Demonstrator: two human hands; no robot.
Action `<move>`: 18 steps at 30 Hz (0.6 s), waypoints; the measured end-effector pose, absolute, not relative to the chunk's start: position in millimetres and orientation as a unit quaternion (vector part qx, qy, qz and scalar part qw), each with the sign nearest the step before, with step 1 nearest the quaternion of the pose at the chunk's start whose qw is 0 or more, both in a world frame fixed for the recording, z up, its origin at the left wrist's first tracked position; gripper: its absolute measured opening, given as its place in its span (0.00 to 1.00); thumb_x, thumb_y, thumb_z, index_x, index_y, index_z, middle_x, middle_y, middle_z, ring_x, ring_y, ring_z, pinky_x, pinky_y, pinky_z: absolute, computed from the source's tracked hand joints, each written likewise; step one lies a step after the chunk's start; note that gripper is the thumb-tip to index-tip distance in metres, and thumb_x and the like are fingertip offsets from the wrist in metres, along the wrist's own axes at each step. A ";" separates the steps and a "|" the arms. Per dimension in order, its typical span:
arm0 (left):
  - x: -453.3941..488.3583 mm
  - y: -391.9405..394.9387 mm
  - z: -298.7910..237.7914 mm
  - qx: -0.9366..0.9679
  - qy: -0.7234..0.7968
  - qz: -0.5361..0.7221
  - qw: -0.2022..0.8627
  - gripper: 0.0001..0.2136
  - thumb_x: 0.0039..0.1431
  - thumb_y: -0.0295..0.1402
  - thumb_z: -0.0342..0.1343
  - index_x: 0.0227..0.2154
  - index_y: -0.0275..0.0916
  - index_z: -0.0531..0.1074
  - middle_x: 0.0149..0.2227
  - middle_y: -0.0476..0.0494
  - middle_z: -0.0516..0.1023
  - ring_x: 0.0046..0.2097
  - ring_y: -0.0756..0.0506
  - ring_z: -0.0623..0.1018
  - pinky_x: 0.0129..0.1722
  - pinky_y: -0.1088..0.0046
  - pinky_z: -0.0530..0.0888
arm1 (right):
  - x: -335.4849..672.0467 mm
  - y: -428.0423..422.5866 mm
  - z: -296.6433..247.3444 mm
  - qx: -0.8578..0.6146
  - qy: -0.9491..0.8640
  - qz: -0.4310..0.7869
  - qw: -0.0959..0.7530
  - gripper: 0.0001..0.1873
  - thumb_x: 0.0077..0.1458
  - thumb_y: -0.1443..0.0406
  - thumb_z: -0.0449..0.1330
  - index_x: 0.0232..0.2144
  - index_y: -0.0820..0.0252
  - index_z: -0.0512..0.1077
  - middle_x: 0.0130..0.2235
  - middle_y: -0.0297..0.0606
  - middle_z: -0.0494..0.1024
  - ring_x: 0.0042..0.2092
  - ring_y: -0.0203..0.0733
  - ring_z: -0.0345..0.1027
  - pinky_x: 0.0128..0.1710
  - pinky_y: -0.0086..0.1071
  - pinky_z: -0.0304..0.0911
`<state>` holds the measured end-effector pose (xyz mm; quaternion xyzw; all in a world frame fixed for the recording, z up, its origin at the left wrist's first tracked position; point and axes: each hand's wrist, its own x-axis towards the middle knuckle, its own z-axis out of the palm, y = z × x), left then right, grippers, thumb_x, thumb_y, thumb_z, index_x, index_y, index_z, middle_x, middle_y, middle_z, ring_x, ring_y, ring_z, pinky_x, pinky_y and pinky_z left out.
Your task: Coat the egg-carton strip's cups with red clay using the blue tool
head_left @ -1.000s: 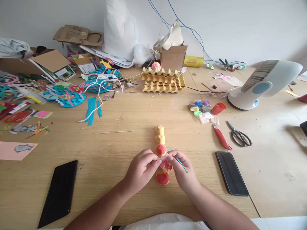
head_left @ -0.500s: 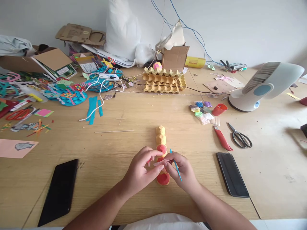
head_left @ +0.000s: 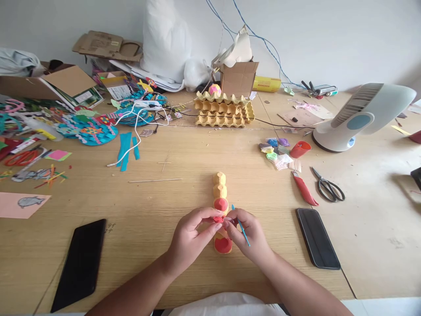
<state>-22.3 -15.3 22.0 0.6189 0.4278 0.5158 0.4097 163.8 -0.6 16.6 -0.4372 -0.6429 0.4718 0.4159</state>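
Note:
My left hand (head_left: 192, 232) is closed, pinching a lump of red clay (head_left: 218, 219) between thumb and fingertips. Close beside it, my right hand (head_left: 248, 228) is closed round a thin blue modelling tool (head_left: 242, 230). Its fingertips also grip a small clear wrapper, mostly hidden by the fingers. Beneath both hands lies a strip of yellow egg carton cups (head_left: 219, 191), upright on the table. Red clay (head_left: 222, 245) covers the nearest cup and another red patch (head_left: 221, 204) caps a middle one; the hands hide the part between.
Phones lie left (head_left: 80, 263) and right (head_left: 318, 237) of my arms. Scissors (head_left: 329, 188), a red-handled cutter (head_left: 304, 188), clay packets (head_left: 276, 151) and a red cup (head_left: 300, 149) sit to the right. Farther back stand egg trays (head_left: 223, 115) and a fan (head_left: 358, 118).
My left fingers have closed in on the red clay, which now sits at their tips beside the wrapper. The right hand still holds the blue tool, and the view has shifted slightly.

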 end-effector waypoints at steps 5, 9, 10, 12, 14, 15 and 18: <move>-19.4 -15.1 19.6 0.655 0.422 0.515 0.357 0.17 0.62 0.23 0.61 0.51 0.47 0.75 0.49 0.46 0.82 0.49 0.46 0.83 0.49 0.71 0.82 | 162.4 -1.3 19.9 -0.427 -0.657 0.454 0.424 0.06 0.62 0.65 0.60 0.31 0.58 0.73 0.25 0.32 0.73 0.27 0.35 0.65 0.30 0.29 0.63; -20.4 -15.0 18.9 0.665 0.426 0.510 0.341 0.16 0.61 0.24 0.61 0.50 0.47 0.76 0.47 0.46 0.82 0.48 0.46 0.83 0.49 0.69 0.82 | 163.0 -1.7 21.7 -0.416 -0.684 0.420 0.427 0.05 0.62 0.67 0.60 0.32 0.58 0.74 0.26 0.32 0.74 0.28 0.36 0.66 0.31 0.30 0.63; -20.5 -15.0 19.6 0.662 0.430 0.508 0.345 0.15 0.61 0.24 0.61 0.49 0.47 0.76 0.47 0.46 0.82 0.47 0.46 0.83 0.48 0.69 0.82 | 163.2 -1.7 21.8 -0.415 -0.689 0.413 0.427 0.05 0.62 0.67 0.60 0.32 0.57 0.74 0.26 0.32 0.74 0.28 0.36 0.66 0.31 0.30 0.63; -20.3 -15.1 22.0 0.652 0.443 0.501 0.358 0.13 0.62 0.25 0.61 0.47 0.46 0.77 0.45 0.46 0.83 0.46 0.46 0.83 0.47 0.70 0.82 | 163.7 -1.6 22.0 -0.415 -0.699 0.402 0.421 0.04 0.62 0.67 0.61 0.33 0.57 0.74 0.26 0.32 0.74 0.28 0.36 0.66 0.32 0.31 0.63; -20.0 -15.6 24.4 0.646 0.455 0.489 0.369 0.10 0.62 0.27 0.62 0.44 0.45 0.78 0.42 0.46 0.84 0.43 0.46 0.84 0.45 0.70 0.82 | 164.0 -1.8 22.6 -0.414 -0.706 0.396 0.415 0.04 0.62 0.67 0.61 0.33 0.57 0.75 0.27 0.33 0.75 0.29 0.37 0.67 0.32 0.32 0.63; -20.0 -16.0 25.0 0.641 0.460 0.485 0.378 0.08 0.62 0.27 0.62 0.43 0.45 0.79 0.41 0.46 0.84 0.42 0.46 0.84 0.45 0.69 0.82 | 164.1 -2.0 23.0 -0.413 -0.708 0.397 0.413 0.04 0.61 0.67 0.62 0.33 0.57 0.75 0.27 0.34 0.75 0.29 0.38 0.67 0.32 0.32 0.63; -21.6 -15.6 23.5 0.589 0.468 0.486 0.446 0.05 0.62 0.30 0.62 0.41 0.43 0.79 0.40 0.45 0.84 0.41 0.46 0.83 0.44 0.69 0.81 | 164.5 -3.1 24.3 -0.415 -0.684 0.433 0.417 0.05 0.62 0.65 0.62 0.33 0.57 0.75 0.27 0.34 0.76 0.29 0.39 0.67 0.33 0.33 0.64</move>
